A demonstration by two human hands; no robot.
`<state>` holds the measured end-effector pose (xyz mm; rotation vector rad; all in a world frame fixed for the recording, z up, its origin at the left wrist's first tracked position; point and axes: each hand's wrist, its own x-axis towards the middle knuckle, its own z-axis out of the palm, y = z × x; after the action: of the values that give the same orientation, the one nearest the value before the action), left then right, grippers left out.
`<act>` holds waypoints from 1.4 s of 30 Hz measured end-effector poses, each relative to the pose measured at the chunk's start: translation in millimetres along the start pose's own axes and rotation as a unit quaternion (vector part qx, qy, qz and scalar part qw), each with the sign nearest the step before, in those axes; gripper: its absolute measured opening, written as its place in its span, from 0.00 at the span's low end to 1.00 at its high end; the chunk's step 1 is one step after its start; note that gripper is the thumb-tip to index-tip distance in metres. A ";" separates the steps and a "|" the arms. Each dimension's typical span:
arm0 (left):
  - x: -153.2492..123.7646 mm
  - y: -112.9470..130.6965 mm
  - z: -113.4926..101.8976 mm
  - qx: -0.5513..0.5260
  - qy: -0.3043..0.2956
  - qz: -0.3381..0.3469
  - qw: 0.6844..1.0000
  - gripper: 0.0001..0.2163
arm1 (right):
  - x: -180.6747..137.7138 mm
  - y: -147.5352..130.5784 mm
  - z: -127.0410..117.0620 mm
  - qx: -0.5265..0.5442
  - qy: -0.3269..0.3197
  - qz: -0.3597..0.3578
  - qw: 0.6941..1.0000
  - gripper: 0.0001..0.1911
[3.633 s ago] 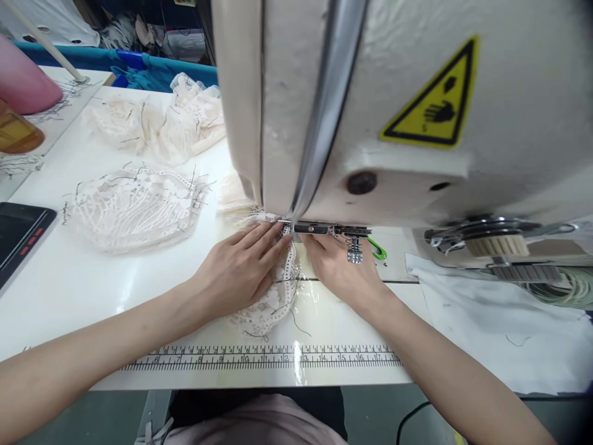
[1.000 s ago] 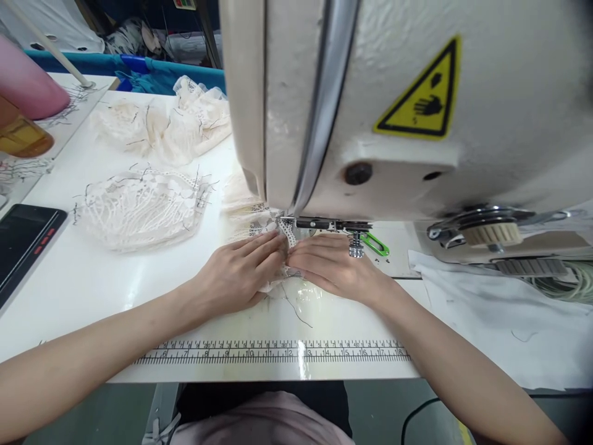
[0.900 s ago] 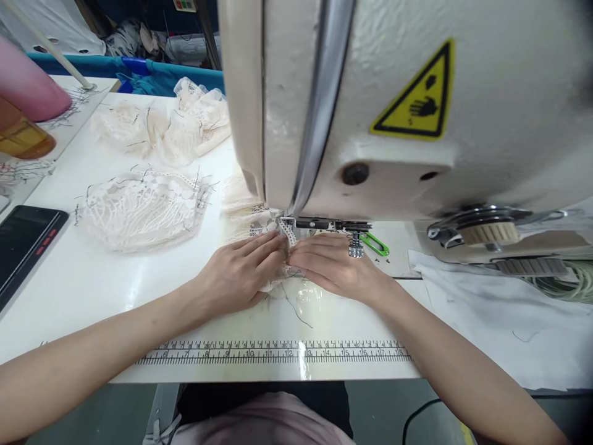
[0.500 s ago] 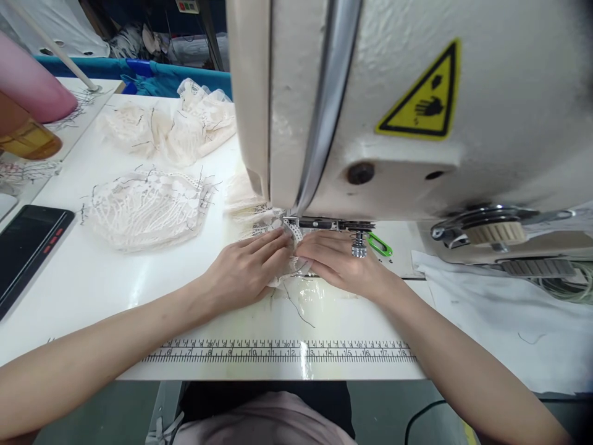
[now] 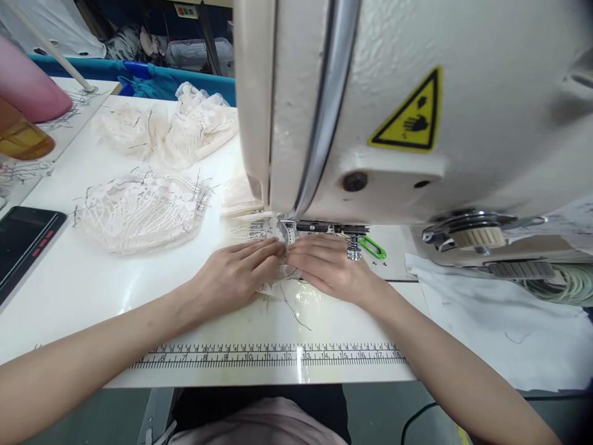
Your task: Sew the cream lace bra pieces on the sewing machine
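A piece of cream lace fabric (image 5: 259, 230) lies under the sewing machine (image 5: 301, 111), at the needle area. My left hand (image 5: 241, 269) rests on its near left part, thumb and fingertips closed together on the lace. My right hand (image 5: 331, 266) lies flat on the right side, fingers stretched out over the fabric's edge beside a metal guide (image 5: 324, 227). The fingertips of both hands nearly meet. A strip of dotted lace trim (image 5: 291, 232) shows just beyond them. The needle itself is hidden behind the machine head.
Cream lace pieces with loose dark threads (image 5: 143, 213) lie at left, and more lace (image 5: 171, 130) behind. A phone (image 5: 28, 247) and pink thread cone (image 5: 37, 86) stand further left. A green thread snipper (image 5: 373, 247), white cloth (image 5: 491, 327) and printed ruler (image 5: 269, 355) are also there.
My hands have slid slightly toward me with the lace, and more of the fabric and trim shows beyond my fingertips. The whole view has shifted a little.
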<state>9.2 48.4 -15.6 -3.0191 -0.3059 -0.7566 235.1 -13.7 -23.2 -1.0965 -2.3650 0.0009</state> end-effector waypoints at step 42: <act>0.0 -2.8 7.1 0.038 -0.041 -0.056 0.997 0.19 | 3.1 -3.8 -4.9 -0.100 -0.011 0.123 0.987 0.09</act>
<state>12.0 51.6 -21.9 -2.9879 -0.4976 -0.6116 233.1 -15.2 -16.7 -1.4843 -2.2706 -0.1393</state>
